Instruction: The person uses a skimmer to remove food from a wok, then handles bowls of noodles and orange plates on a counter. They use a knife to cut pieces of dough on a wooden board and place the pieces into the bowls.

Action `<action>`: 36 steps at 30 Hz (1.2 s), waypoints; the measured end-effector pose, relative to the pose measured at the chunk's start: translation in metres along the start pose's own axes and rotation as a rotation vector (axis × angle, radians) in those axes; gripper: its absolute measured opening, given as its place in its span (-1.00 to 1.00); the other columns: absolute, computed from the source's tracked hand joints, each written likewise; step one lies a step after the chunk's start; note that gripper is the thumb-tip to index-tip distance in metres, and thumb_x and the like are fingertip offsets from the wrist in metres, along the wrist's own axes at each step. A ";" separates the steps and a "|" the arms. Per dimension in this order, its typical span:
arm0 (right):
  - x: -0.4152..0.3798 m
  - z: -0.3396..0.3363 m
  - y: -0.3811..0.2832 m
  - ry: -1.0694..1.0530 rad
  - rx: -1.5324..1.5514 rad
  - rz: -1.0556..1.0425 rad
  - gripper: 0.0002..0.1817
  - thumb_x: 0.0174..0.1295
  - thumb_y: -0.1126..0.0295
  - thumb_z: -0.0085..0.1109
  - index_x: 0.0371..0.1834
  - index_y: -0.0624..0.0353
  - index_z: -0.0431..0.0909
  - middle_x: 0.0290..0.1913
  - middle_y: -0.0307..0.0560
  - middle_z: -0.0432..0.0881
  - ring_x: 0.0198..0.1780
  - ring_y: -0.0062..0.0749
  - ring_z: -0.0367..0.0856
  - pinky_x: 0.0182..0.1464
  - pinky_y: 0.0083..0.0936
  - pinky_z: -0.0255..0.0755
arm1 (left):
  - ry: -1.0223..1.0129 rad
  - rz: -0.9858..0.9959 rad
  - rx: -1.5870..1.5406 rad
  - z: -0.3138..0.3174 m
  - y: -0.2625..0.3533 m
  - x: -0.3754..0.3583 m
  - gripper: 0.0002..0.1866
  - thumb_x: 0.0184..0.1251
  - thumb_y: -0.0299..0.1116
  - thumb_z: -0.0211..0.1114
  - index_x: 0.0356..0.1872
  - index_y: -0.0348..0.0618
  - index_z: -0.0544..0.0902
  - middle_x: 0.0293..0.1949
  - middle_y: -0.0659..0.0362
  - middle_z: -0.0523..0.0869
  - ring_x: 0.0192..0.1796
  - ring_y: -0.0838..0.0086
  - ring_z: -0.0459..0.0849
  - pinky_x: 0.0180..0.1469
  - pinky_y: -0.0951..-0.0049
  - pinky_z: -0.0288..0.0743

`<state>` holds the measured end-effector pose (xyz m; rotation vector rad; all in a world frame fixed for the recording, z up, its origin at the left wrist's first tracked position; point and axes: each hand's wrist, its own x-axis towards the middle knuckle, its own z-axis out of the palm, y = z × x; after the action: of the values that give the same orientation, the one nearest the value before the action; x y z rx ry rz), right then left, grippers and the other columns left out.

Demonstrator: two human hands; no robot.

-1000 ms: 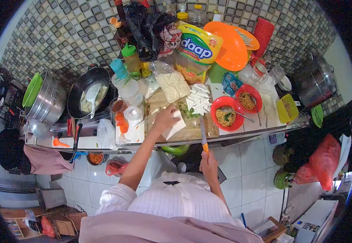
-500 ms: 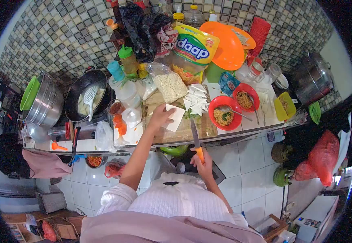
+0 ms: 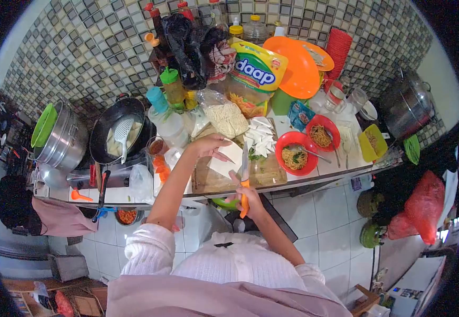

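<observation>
A white square sheet (image 3: 227, 162), flat and plain, lies on the wooden cutting board (image 3: 206, 183). My left hand (image 3: 211, 146) rests at the sheet's upper left side, fingers spread and reaching over it. In my right hand (image 3: 250, 199) is a knife (image 3: 245, 182) with an orange handle, its blade pointing away from me just right of the sheet. White triangular pieces (image 3: 260, 138) are heaped at the board's upper right, beside some chopped green leaves (image 3: 256, 154). Left of that heap sits a block of dried noodles (image 3: 228, 120).
Two red bowls of noodles (image 3: 296, 168) stand to the right, one with a spoon. On the left is a black wok (image 3: 102, 153) holding a white slotted spatula (image 3: 122, 133). Bottles (image 3: 172, 87), a yellow snack bag (image 3: 261, 66) and orange plates (image 3: 299, 68) line the back.
The white sheet now lies lower on the board, and my left hand's fingers have spread over it. My right hand has brought the knife left, beside the sheet.
</observation>
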<state>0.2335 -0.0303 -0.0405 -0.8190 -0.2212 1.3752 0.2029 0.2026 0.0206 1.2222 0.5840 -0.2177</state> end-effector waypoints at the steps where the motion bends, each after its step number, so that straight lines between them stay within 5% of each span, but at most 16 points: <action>1: 0.001 0.001 0.001 -0.002 0.001 0.000 -0.80 0.07 0.32 -0.07 -0.43 0.27 0.35 -0.09 0.02 0.51 -0.41 -0.34 0.60 -0.74 -0.72 0.22 | 0.015 -0.007 0.008 0.000 0.000 0.001 -0.57 0.11 -0.28 0.22 -0.09 -0.34 0.34 -0.17 0.10 0.47 -0.21 0.24 0.60 -0.20 0.32 0.59; 3: 0.002 0.004 0.001 -0.051 0.121 -0.005 -0.80 0.02 0.33 -0.08 -0.66 0.17 0.26 0.33 -0.19 -0.01 -0.33 -0.27 0.61 -0.82 -0.76 0.15 | 0.014 0.008 0.018 0.004 0.003 -0.002 -0.56 0.12 -0.28 0.21 -0.08 -0.35 0.33 -0.17 0.08 0.47 -0.22 0.24 0.60 -0.20 0.33 0.59; 7: 0.001 0.008 -0.001 0.005 0.149 0.024 -0.75 0.03 0.33 -0.10 -0.73 0.14 0.21 0.32 -0.21 0.03 -0.24 -0.18 0.60 -0.86 -0.78 0.09 | 0.090 0.030 0.219 0.021 0.020 -0.014 -0.58 0.14 -0.25 0.18 -0.11 -0.39 0.34 -0.18 0.04 0.47 -0.29 0.27 0.62 -0.28 0.38 0.60; 10: 0.000 0.008 -0.002 -0.063 0.168 0.019 -0.86 0.03 0.33 -0.09 -0.52 0.15 0.28 0.33 -0.20 0.00 -0.15 -0.11 0.56 -0.73 -0.77 0.21 | 0.097 0.109 0.283 0.020 0.021 -0.002 -0.66 0.19 -0.33 0.10 -0.18 -0.45 0.33 -0.31 0.01 0.53 -0.39 0.23 0.65 -0.43 0.48 0.61; 12: 0.000 0.014 -0.003 0.056 0.199 0.089 -0.74 0.06 0.33 -0.11 -0.72 0.14 0.21 0.33 -0.23 -0.01 -0.06 0.03 0.50 -0.87 -0.82 0.05 | 0.050 0.088 0.359 0.016 0.028 0.000 -0.67 0.18 -0.34 0.09 -0.19 -0.46 0.34 -0.33 0.00 0.54 -0.42 0.22 0.65 -0.46 0.49 0.60; 23: -0.004 0.020 -0.007 0.022 0.189 0.038 -0.75 0.06 0.34 -0.09 -0.72 0.14 0.21 0.34 -0.25 -0.04 -0.08 -0.01 0.52 -0.85 -0.83 0.06 | -0.037 0.020 0.516 0.020 0.057 -0.007 -0.65 0.21 -0.31 0.06 -0.19 -0.49 0.36 -0.31 -0.11 0.55 -0.44 0.22 0.66 -0.49 0.48 0.60; 26: -0.003 0.018 -0.004 -0.002 0.183 -0.008 -0.75 0.06 0.33 -0.08 -0.70 0.14 0.22 0.32 -0.22 0.02 -0.13 -0.07 0.55 -0.84 -0.82 0.07 | -0.046 0.006 0.541 0.029 0.067 -0.020 -0.66 0.22 -0.30 0.07 -0.18 -0.45 0.38 -0.32 -0.06 0.56 -0.44 0.23 0.66 -0.49 0.48 0.60; 28: -0.003 0.013 0.000 0.001 0.183 -0.030 -0.76 0.06 0.33 -0.08 -0.69 0.15 0.23 0.31 -0.19 0.07 -0.17 -0.11 0.57 -0.83 -0.82 0.09 | 0.018 0.070 0.493 0.041 0.072 -0.029 -0.74 0.20 -0.28 0.08 -0.32 -0.34 0.44 -0.34 0.12 0.52 -0.41 0.45 0.60 -0.33 0.52 0.58; 30: -0.007 0.006 0.000 0.083 0.115 -0.159 -0.85 0.05 0.35 -0.05 -0.52 0.20 0.35 0.03 0.01 0.43 -0.40 -0.32 0.61 -0.62 -0.63 0.40 | 0.076 0.194 0.342 0.035 0.055 -0.010 -0.74 0.19 -0.27 0.10 -0.33 -0.32 0.43 -0.36 0.15 0.50 -0.40 0.50 0.58 -0.35 0.52 0.55; 32: -0.012 0.004 -0.004 0.179 0.096 -0.244 -0.85 0.06 0.35 -0.03 -0.56 0.18 0.33 -0.13 -0.03 0.49 -0.52 -0.40 0.55 -0.70 -0.64 0.33 | 0.131 0.313 0.187 0.028 0.037 0.003 -0.74 0.18 -0.25 0.12 -0.34 -0.29 0.43 -0.39 0.18 0.48 -0.39 0.54 0.56 -0.37 0.52 0.52; 34: -0.019 0.001 -0.011 0.280 0.077 -0.331 -0.83 0.06 0.36 -0.01 -0.59 0.17 0.31 -0.28 -0.08 0.55 -0.63 -0.48 0.49 -0.78 -0.66 0.25 | 0.351 0.411 0.931 0.023 0.019 0.011 -0.68 0.11 -0.20 0.16 -0.31 -0.30 0.46 -0.38 -0.06 0.57 -0.31 0.19 0.58 -0.26 0.32 0.47; 36: -0.025 -0.003 -0.019 0.354 0.061 -0.423 -0.79 0.09 0.33 -0.01 -0.60 0.16 0.27 -0.58 -0.14 0.40 -0.79 -0.55 0.24 -0.78 -0.72 0.11 | 0.444 0.507 1.030 0.015 -0.009 0.013 -0.65 0.02 -0.18 0.21 -0.32 -0.30 0.48 -0.41 -0.11 0.56 -0.30 0.10 0.54 -0.24 0.25 0.39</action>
<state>0.2444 -0.0543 -0.0230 -0.8905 -0.0690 0.8222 0.2142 0.1876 0.0092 2.4085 0.5205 0.2335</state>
